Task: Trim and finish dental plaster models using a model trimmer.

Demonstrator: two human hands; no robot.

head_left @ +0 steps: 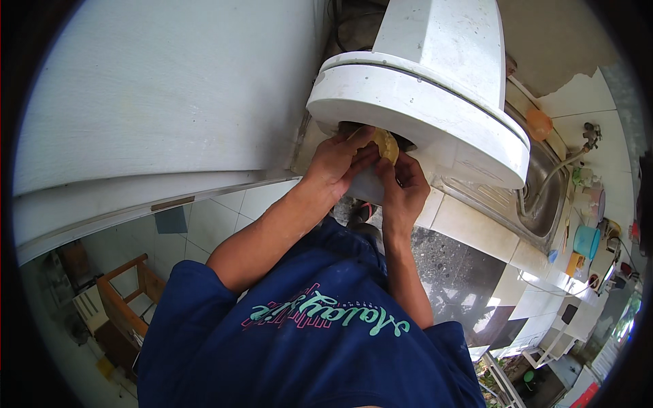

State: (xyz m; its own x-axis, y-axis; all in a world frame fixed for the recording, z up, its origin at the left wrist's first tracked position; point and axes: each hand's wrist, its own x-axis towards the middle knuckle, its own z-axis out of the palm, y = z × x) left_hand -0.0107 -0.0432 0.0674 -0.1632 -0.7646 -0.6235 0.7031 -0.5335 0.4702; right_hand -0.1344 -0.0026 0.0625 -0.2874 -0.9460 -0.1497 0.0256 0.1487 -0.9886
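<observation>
Between my two hands is a small curved yellow piece point(386, 147) with a bumpy edge; its exact kind I cannot make out. The bent fingers of my left hand point(338, 158) close on its left side. From the right, my right hand point(406, 188) pinches its lower end with thumb and fingers. Both hands are raised close to the rounded front of a large white housing point(408, 102), just below its lower edge. Dark gaps show behind my fingers there, and what lies inside is hidden.
A big white panel point(170, 95) stands close on my left. Right of the housing, a steel sink point(544, 197) with a flexible tap hose is set in a tiled counter point(469, 221). An orange item point(539, 124) lies by the sink. A wooden frame point(121, 292) stands lower left.
</observation>
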